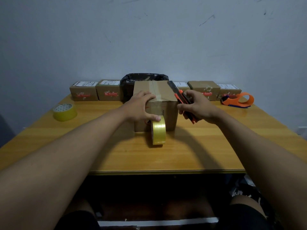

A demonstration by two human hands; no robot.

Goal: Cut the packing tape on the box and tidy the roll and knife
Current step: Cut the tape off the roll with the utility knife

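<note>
- The cardboard box point(167, 112) stands mid-desk point(199, 146); it looks light and stiff, so the left hand point(141, 105) presses flat on it, fingers spread.
- The tape roll point(159, 132) stands on edge, touching the box front; probably light, and it may roll.
- The utility knife point(181, 101) is clasped in the right hand point(196, 107); it is best held by its orange handle.

Two long bare arms show, with no sleeves on them at all. The left hand point(141, 107) and the right hand point(197, 106) have no gloves, rings or watch. The nails are short. Low down, two knees poke out from dark black shorts point(245, 214).
</note>
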